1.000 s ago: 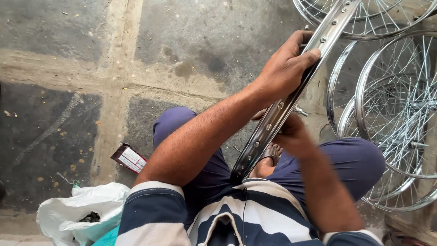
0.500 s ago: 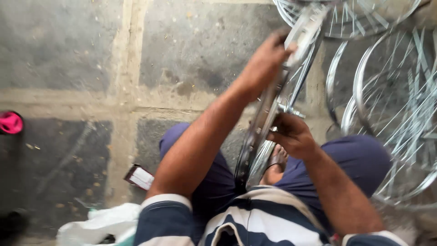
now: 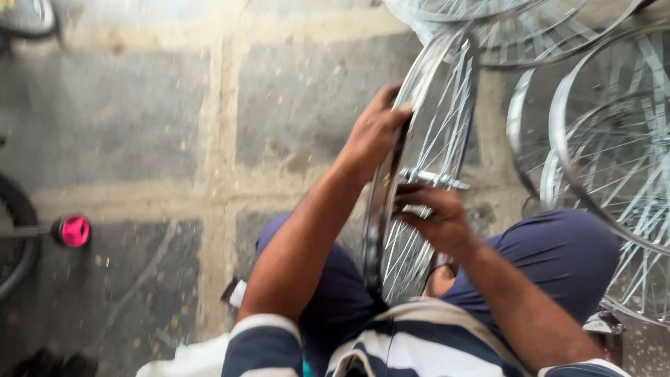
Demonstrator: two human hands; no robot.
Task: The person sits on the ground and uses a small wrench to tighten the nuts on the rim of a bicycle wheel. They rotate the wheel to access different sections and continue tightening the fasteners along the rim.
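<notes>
head view looking down, frame is motion-blurred so fine detail is soft. person is sitting low over a paved floor (image 3: 139, 126) of grey slabs with pale joints, wearing dark blue trousers (image 3: 558, 258) and a navy-and-white striped shirt (image 3: 412, 342). a spoked bicycle wheel (image 3: 426, 160) is standing upright between the knees, seen nearly edge-on, its bottom running down to the lap and its top leaning toward the pile of rims beyond. left hand (image 3: 373, 132) is gripping the wheel's rim on its upper left side, fingers wrapped over the rim edge and clamped on it, arm reaching out from the striped sleeve. right hand (image 3: 433, 216) is sitting at the hub, where the axle (image 3: 433, 179) is sticking out just above it; fingers are curled close together around the hub area, touching the spokes, but blur is making it hard to tell if they are pinching a small part. to the right and ahead, several bare chrome rims (image 3: 600, 139) are lying stacked and overlapping on the floor, near the right knee. at the left edge a black tyre (image 3: 17, 230) is showing with a pink cap (image 3: 73, 230) on its axle end. a white bag (image 3: 188, 359) is lying by the left thigh, just beside a small flat packet (image 3: 234, 293).
</notes>
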